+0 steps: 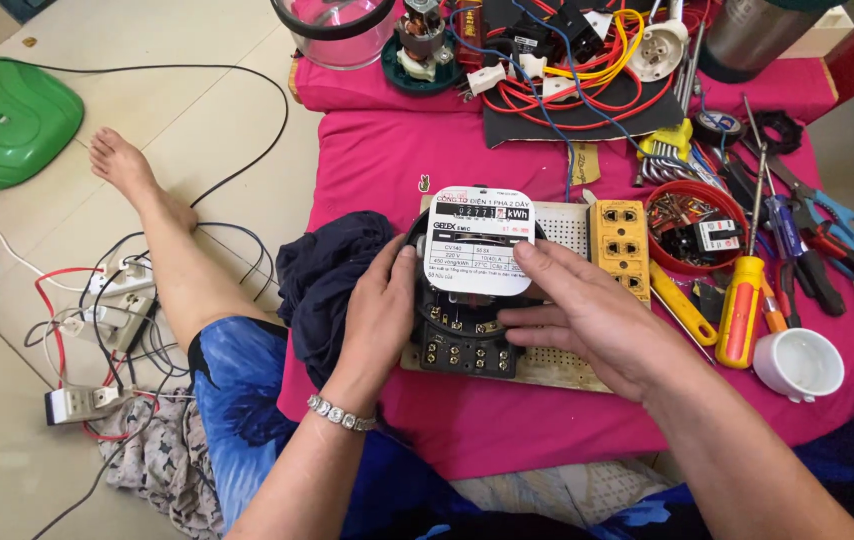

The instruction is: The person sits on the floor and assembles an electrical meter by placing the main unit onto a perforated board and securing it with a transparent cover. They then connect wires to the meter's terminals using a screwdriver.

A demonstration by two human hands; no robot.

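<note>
The electricity meter (469, 290) sits on a pale perforated board (567, 228) on the pink cloth (377, 150), and both hands are on it, so a good part of its black round body is covered. The left hand (379, 312) cups the left rim, fingers curled loosely around the edge with the thumb up near the white faceplate (480, 240); how firmly it grips I cannot tell. The right hand (587, 312) lies half open over the right side, fingers stretched flat across the lower mechanism, hiding whatever is under them. Only the black terminal block (467, 355) at the bottom shows clearly. A dark blue rag (327, 275) bunches just left of the meter, partly tucked under the left wrist. To the right a yellow socket block (619, 240) lies on the board, then a red bowl (695, 195) of small parts too jumbled to sort out, an orange-handled screwdriver (742, 310) and a white cup (798, 365). The tangle of red and yellow wires (587, 85) at the top is cut off by the frame edge.
</note>
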